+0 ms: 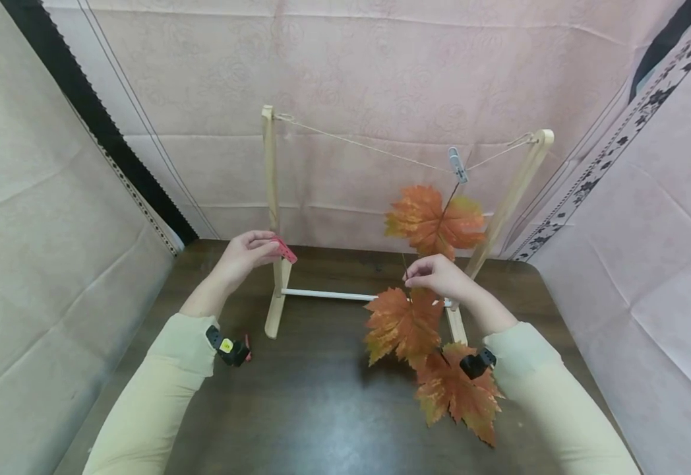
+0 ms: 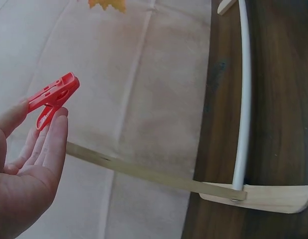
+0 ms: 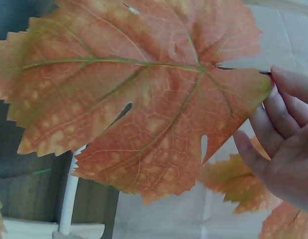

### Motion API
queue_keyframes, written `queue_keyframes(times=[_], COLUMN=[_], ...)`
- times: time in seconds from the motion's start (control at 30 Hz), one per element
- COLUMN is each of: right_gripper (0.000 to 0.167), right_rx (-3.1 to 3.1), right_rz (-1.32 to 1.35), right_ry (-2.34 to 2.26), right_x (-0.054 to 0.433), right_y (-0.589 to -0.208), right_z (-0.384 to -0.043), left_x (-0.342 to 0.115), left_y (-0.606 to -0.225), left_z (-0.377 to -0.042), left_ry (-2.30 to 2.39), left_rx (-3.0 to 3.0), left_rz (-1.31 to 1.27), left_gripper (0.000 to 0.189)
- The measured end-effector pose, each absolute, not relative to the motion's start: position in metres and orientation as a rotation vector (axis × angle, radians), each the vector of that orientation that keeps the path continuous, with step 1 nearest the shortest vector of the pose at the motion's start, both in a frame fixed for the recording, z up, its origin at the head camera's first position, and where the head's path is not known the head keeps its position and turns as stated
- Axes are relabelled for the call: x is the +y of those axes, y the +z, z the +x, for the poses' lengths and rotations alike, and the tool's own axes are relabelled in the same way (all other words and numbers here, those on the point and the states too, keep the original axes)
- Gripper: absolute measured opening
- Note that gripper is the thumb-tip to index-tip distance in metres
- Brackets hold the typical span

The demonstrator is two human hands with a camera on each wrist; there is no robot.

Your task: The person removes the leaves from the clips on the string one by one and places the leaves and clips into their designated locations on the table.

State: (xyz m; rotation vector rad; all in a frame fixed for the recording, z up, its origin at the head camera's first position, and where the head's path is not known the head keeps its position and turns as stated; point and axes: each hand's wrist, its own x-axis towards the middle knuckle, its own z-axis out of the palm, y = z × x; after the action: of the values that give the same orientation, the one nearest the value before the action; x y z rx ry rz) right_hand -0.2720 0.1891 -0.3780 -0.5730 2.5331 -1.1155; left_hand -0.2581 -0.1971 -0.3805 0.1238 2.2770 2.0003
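My left hand (image 1: 249,254) pinches a red clothespin (image 2: 54,97) between thumb and fingers, beside the left post of a wooden frame (image 1: 271,178). In the right wrist view, my right hand (image 3: 288,134) holds an orange artificial leaf (image 3: 139,99) by its thin dark stem. That leaf hangs below the fingers in the head view. Another orange leaf (image 1: 434,221) dangles from the string (image 1: 369,148), clipped at its stem by a pale blue-grey clothespin (image 1: 457,165). Below the right forearm, a further leaf (image 1: 461,392) lies on the table, partly covered by the wrist camera.
The string sags between the left post and the right post (image 1: 511,198). A white rod (image 1: 330,295) joins the frame's feet low down. Something small and red (image 1: 248,348) shows beside the left wrist camera. Pale cloth (image 1: 345,72) walls surround the dark wooden table (image 1: 298,409).
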Motion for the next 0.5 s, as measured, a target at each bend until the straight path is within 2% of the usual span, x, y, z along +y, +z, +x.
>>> queue_keyframes(times=[0.23, 0.5], right_gripper=[0.011, 0.009], right_rx=[2.465, 2.451], right_rz=[-0.67, -0.643], right_ry=[-1.029, -0.947], right_x=[0.208, 0.236], right_y=[-0.389, -0.4], right_z=[-0.271, -0.269], left_x=[-0.208, -0.227], left_y=[-0.394, -0.408], left_z=[-0.252, -0.244], left_ry=[2.058, 1.977], left_rx=[2.23, 2.28], left_rz=[0.069, -0.047], left_gripper=[0.048, 0.057])
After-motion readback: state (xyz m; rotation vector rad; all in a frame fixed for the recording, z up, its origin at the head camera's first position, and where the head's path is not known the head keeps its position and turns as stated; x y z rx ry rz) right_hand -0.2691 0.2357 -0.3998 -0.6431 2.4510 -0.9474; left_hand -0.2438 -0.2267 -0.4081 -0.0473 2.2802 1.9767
